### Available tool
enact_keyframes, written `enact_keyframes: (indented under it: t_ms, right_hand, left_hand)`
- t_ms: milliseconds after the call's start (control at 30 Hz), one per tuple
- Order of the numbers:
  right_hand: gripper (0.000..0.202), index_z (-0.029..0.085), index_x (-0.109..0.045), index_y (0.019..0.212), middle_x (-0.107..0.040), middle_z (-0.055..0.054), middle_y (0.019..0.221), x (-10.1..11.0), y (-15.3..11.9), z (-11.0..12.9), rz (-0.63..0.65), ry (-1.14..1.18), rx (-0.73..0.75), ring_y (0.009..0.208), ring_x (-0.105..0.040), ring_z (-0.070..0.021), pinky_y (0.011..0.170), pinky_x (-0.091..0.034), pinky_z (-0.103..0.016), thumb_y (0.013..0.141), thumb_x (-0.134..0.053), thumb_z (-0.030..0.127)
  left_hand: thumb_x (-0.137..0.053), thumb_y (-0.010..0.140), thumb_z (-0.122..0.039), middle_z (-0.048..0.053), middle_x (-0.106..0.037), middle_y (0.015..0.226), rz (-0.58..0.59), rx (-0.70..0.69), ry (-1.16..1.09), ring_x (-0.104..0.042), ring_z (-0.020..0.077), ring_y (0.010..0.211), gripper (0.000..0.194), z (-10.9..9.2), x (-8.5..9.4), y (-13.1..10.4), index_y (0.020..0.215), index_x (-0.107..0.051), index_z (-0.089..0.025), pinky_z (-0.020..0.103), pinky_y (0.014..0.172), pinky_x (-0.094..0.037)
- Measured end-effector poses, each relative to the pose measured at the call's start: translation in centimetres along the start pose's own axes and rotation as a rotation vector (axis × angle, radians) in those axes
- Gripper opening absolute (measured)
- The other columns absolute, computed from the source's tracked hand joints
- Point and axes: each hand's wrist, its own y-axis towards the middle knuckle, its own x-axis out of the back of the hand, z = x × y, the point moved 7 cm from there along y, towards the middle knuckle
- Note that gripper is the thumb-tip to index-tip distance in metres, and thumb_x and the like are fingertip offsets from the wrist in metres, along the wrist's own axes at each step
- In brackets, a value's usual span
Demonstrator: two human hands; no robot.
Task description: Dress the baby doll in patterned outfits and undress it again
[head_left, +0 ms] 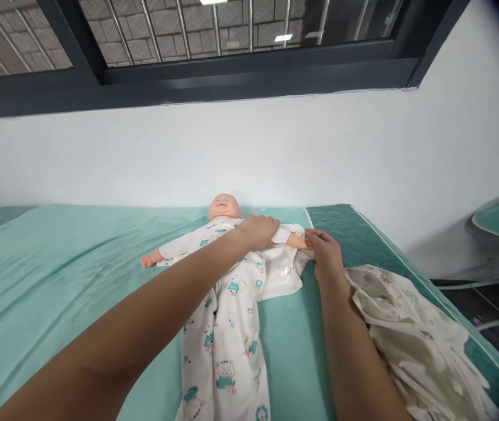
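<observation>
Head view: hands (328, 255) on smooth, round-headed doll (224, 207); wrinkled printed outfit (237, 298).

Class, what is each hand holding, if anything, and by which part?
The right hand seems to hold the doll by its hand; the left hand lies over that arm's sleeve, its grip hidden.

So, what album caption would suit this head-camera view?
Left hand at the sleeved arm of a baby doll, right hand at that arm's end, over a green cover.
</observation>
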Motion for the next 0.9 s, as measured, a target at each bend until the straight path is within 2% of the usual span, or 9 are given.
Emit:
enact_keyframes:
  t_ms: [133, 233, 333, 400, 433, 533, 633, 733, 900]
  right_hand:
    - [0.03, 0.015, -0.066, 0.083, -0.069, -0.004, 0.078, -0.1, 0.1, 0.4, -0.028, -0.055, 0.05, 0.07, -0.063, -0.0189, 0.066, -0.051, -0.031, 0.063, -0.06, 0.038]
    - [0.031, 0.016, -0.064, 0.09, -0.069, -0.009, 0.097, -0.7, -0.7, 1.6, -0.049, -0.135, 0.134, 0.091, -0.063, -0.0235, 0.082, -0.049, -0.037, 0.07, -0.057, 0.038]
    - [0.03, 0.018, -0.065, 0.1, -0.066, -0.011, 0.111, -2.9, -3.1, 4.2, -0.027, -0.396, 0.403, 0.112, -0.054, -0.0267, 0.101, -0.038, -0.044, 0.079, -0.055, 0.036]
    - [0.03, 0.019, -0.063, 0.107, -0.064, -0.01, 0.116, -5.5, -5.6, 5.6, 0.07, -0.529, 0.602, 0.117, -0.052, -0.0262, 0.106, -0.034, -0.045, 0.085, -0.051, 0.035]
    - [0.03, 0.02, -0.062, 0.11, -0.064, -0.01, 0.117, -6.9, -6.8, 5.7, 0.153, -0.531, 0.639, 0.117, -0.053, -0.0257, 0.106, -0.034, -0.045, 0.088, -0.05, 0.036]
    - [0.033, 0.024, -0.061, 0.119, -0.063, -0.007, 0.125, -10.6, -9.7, 4.6, 0.472, -0.383, 0.537, 0.12, -0.054, -0.0239, 0.106, -0.038, -0.043, 0.093, -0.051, 0.041]
    - [0.034, 0.027, -0.06, 0.122, -0.058, -0.004, 0.135, -12.6, -11.5, 3.7, 0.658, -0.297, 0.473, 0.128, -0.05, -0.0218, 0.113, -0.033, -0.041, 0.093, -0.054, 0.043]
    - [0.037, 0.028, -0.059, 0.126, -0.055, -0.003, 0.14, -12.8, -11.5, 3.1, 0.688, -0.25, 0.385, 0.132, -0.047, -0.021, 0.116, -0.031, -0.041, 0.092, -0.058, 0.043]
    - [0.047, 0.03, -0.056, 0.13, -0.053, -0.001, 0.142, -12.6, -11.2, 2.7, 0.725, -0.254, 0.267, 0.134, -0.044, -0.0223, 0.116, -0.031, -0.042, 0.086, -0.066, 0.045]
  left_hand:
    - [-0.058, 0.082, -0.035, 0.014, -0.067, 0.109, 0.021, 0.012, -0.027, -0.066, 0.0296, 0.095, 0.037, -0.3, -0.8, 1.0, 0.114, -0.056, -0.016, 0.039, 0.078, -0.051]
    - [-0.06, 0.081, -0.035, 0.014, -0.067, 0.11, 0.02, 0.033, -0.051, -0.065, 0.0307, 0.099, 0.039, -0.6, -0.3, 0.6, 0.114, -0.057, -0.015, 0.041, 0.081, -0.051]
    - [-0.056, 0.086, -0.036, 0.012, -0.067, 0.114, -0.075, 0.077, -0.136, -0.062, 0.0298, 0.107, 0.032, -0.2, 1.0, -2.4, 0.111, -0.061, -0.016, 0.041, 0.087, -0.049]
    - [-0.05, 0.09, -0.036, 0.009, -0.068, 0.116, -0.244, 0.157, -0.285, -0.061, 0.0259, 0.11, 0.03, 1.0, 1.6, -6.0, 0.112, -0.063, -0.02, 0.039, 0.091, -0.048]
    - [-0.047, 0.093, -0.036, 0.006, -0.068, 0.118, -0.365, 0.225, -0.391, -0.061, 0.0235, 0.111, 0.03, 2.1, 1.7, -8.3, 0.114, -0.063, -0.023, 0.037, 0.094, -0.047]
    - [-0.045, 0.094, -0.039, 0.002, -0.066, 0.126, -0.706, 0.487, -0.778, -0.057, 0.0204, 0.121, 0.031, 6.5, -0.8, -15.3, 0.117, -0.063, -0.027, 0.034, 0.106, -0.042]
    - [-0.046, 0.094, -0.045, 0.001, -0.064, 0.13, -0.778, 0.664, -1.16, -0.057, 0.0212, 0.122, 0.037, 9.8, -5.4, -18.7, 0.122, -0.062, -0.028, 0.035, 0.106, -0.043]
    - [-0.049, 0.092, -0.047, 0.001, -0.062, 0.133, -0.76, 0.692, -1.292, -0.054, 0.0219, 0.125, 0.038, 11.2, -7.2, -18.5, 0.121, -0.063, -0.028, 0.036, 0.109, -0.041]
    - [-0.051, 0.091, -0.047, -0.001, -0.055, 0.141, -0.712, 0.583, -1.306, -0.049, 0.021, 0.13, 0.032, 10.8, -6.5, -16.8, 0.111, -0.067, -0.028, 0.033, 0.112, -0.036]
